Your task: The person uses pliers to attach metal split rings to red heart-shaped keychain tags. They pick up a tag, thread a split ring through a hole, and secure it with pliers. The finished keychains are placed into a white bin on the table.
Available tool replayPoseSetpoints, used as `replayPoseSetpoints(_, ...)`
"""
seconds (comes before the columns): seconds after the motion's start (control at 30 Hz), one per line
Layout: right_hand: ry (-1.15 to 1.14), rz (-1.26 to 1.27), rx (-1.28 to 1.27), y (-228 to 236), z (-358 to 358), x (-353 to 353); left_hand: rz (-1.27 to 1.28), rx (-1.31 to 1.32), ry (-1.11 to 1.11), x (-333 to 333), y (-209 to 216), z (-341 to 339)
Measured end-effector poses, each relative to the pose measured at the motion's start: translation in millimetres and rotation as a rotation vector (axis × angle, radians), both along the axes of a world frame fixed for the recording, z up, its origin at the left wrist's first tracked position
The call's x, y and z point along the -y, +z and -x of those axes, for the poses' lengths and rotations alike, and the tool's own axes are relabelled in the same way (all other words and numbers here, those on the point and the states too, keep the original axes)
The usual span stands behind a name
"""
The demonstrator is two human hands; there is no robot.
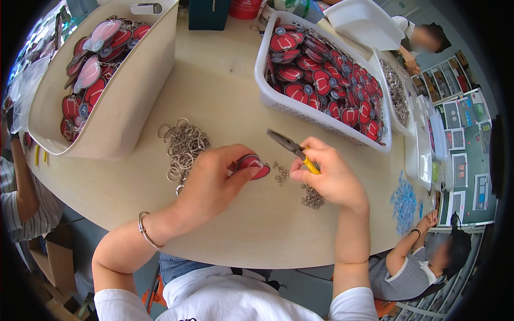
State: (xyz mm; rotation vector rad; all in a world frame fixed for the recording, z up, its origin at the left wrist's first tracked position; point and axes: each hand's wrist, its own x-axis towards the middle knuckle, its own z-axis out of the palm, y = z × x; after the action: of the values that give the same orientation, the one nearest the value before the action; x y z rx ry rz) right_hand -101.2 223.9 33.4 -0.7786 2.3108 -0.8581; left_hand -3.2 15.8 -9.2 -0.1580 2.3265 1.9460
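My left hand (218,174) pinches a red keychain tag (259,167) between thumb and fingers, a little above the table. In my right hand (331,174) is a pair of pliers (293,147) with dark jaws and yellow grips, its tip pointing up and left. The jaws are apart from the tag. Beside my left hand lies a heap of silver key rings (182,144). Small metal links (280,174) are scattered between my hands, and another little pile of links (312,197) sits under my right hand, partly hidden by it.
A deep cream bin (155,85) holding finished-looking red tags with chains stands at left. A white basket (326,120) full of red tags is at back right, beside a tray of metal parts (394,88). Blue strips (403,206) lie at right. Other people sit around the table.
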Motion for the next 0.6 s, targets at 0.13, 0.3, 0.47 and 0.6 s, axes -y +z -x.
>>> replayPoseSetpoints(0.13,-0.055,0.215,0.05,6.8,-15.5,12.7,-0.041,-0.016,-0.046,-2.9,2.6,-2.2)
replayPoseSetpoints(0.3,-0.05,0.259,0.068,4.1,-19.4,16.6,-0.05,-0.047,-0.077,-5.8,3.9,-5.2)
replayPoseSetpoints(0.47,-0.019,0.258,0.045,0.6,-18.6,17.8,-0.003,-0.078,-0.092,-6.0,5.5,-5.8)
replayPoseSetpoints(0.6,-0.003,0.255,0.048,-0.5,-18.2,18.0,0.056,-0.172,-0.111,-5.4,2.4,-6.2)
